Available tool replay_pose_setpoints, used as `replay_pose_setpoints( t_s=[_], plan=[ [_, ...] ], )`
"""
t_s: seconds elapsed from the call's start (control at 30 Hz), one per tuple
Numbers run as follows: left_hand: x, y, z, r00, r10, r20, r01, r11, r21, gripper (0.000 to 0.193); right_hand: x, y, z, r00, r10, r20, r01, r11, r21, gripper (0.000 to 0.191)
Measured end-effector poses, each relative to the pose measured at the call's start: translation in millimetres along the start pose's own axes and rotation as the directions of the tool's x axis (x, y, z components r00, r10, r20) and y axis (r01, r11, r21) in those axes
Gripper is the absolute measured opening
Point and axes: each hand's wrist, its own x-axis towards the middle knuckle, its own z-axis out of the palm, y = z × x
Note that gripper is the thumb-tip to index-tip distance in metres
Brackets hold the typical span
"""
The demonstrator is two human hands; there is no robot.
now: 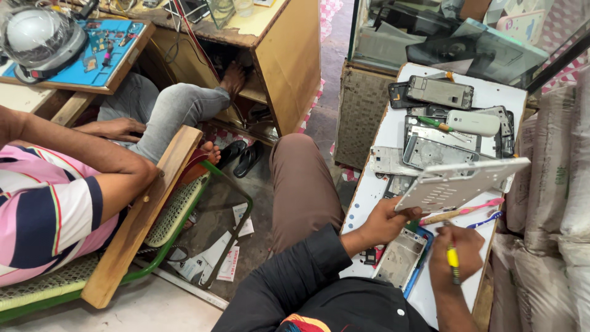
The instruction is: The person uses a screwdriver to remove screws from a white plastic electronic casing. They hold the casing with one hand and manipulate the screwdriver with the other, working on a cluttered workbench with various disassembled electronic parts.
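Your left hand (386, 222) pinches the lower left corner of a white perforated panel (461, 182), thumb on top, tilting it up over the white worktable (376, 192). Your right hand (456, 253), just right of and below the left, is closed around a yellow-handled screwdriver (453, 257), its tip pointing up toward the panel. A bare metal phone frame (401, 257) lies between your hands. Beyond the panel, stripped phone housings (440, 92) crowd the table; a pink toothbrush (462, 212) lies just above your right hand.
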Motion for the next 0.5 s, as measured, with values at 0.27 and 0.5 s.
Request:
replay_pose_setpoints(
  t_s=[0.27,0.5],
  plan=[
    [1.8,65.7,5.9,0.994,0.044,0.102,-0.065,0.975,0.213,0.059,2.0,-3.5,-0.6,1.0,-0.009,-0.03,0.01,0.998,0.056,0.004],
    [8.2,101.9,7.0,0.96,0.182,0.211,-0.243,0.917,0.315,0.057,8.4,-5.4,-1.5,0.999,0.01,-0.046,-0.005,0.994,0.111,0.003]
  ],
)
